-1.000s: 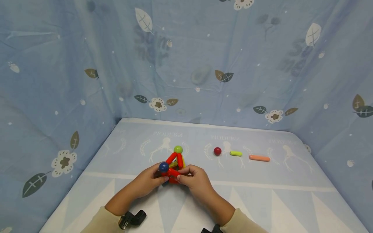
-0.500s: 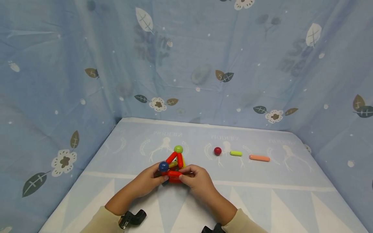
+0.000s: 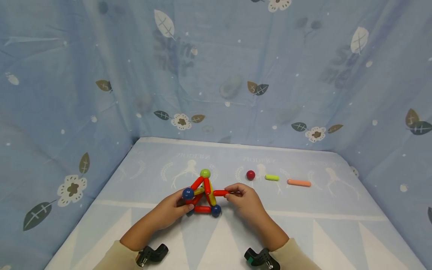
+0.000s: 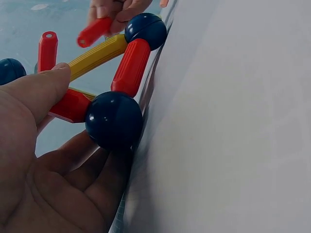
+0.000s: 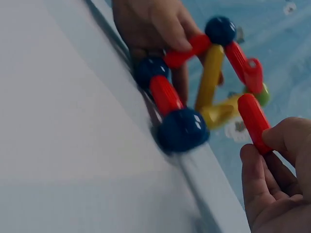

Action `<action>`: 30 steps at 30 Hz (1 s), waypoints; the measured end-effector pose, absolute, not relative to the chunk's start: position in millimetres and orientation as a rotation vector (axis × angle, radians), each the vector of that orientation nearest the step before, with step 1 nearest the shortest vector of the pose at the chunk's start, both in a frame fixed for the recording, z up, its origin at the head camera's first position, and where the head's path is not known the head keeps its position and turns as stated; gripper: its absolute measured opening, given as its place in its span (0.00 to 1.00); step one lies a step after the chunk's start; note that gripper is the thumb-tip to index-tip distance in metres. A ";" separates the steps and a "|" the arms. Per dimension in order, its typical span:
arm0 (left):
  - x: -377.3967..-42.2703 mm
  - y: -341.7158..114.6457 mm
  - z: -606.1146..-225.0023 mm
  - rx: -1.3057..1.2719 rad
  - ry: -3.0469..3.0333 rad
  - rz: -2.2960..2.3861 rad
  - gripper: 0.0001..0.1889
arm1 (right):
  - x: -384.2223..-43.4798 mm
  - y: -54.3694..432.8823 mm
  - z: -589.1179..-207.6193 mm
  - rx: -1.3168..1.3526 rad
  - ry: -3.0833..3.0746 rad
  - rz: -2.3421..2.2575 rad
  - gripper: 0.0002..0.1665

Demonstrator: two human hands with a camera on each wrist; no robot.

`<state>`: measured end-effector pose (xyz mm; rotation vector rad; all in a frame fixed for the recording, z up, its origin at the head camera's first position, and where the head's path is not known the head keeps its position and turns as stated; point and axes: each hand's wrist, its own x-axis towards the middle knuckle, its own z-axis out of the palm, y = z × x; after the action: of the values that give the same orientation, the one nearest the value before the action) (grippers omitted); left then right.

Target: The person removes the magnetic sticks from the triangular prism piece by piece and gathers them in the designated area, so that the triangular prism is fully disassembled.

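A frame of red and yellow magnetic rods and balls stands on the table, with a light green ball [image 3: 205,173] at its top. Dark blue balls mark its lower corners, one [image 3: 216,210] at the front right. My left hand [image 3: 168,213] grips its left side, thumb across a red rod [image 4: 72,106] beside a blue ball [image 4: 114,120]; some fingers are hidden behind the frame. My right hand [image 3: 248,200] pinches a loose red magnetic rod [image 5: 253,121] by one end. That rod points left toward the frame; the right wrist view shows it apart from the blue balls.
Farther back to the right lie a dark red ball [image 3: 250,175], a short yellow-green rod [image 3: 272,177] and a longer orange rod [image 3: 299,183]. Blue patterned cloth [image 3: 216,75] walls in the table [image 3: 337,243] at the back and sides.
The right hand has drawn away to the right with the red rod, which earlier lay across the front of the frame. The front right blue ball now shows. The left hand keeps its place.
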<state>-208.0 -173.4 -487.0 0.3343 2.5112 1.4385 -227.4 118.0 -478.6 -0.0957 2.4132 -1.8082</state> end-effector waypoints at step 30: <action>-208.0 -174.0 -486.6 0.325 2.516 1.425 0.29 | -262.8 231.6 -494.6 0.422 2.671 -1.671 0.18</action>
<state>-208.0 -174.0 -486.6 0.3247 2.5159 1.4251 -262.8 231.6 -494.6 0.4221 2.6707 -1.6713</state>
